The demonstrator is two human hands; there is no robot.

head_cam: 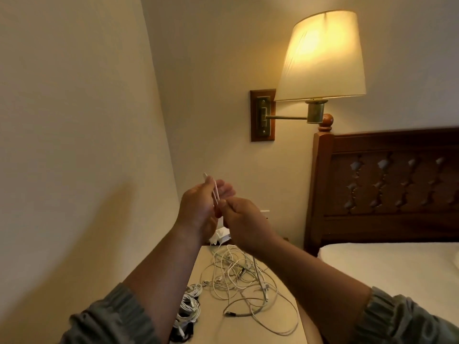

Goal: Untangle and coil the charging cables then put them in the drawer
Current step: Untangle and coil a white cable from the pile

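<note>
Fingers of both hands pinch one white cable above the tangle, untangling underway; coiling comes next.

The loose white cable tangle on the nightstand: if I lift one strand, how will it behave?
The tangle probably comes up floppy, since its thin strands lie in slack loops. Because the loops cross one another, neighbouring strands would likely drag along. It looks light, so it may slide across the smooth nightstand top rather than stay put.
</note>
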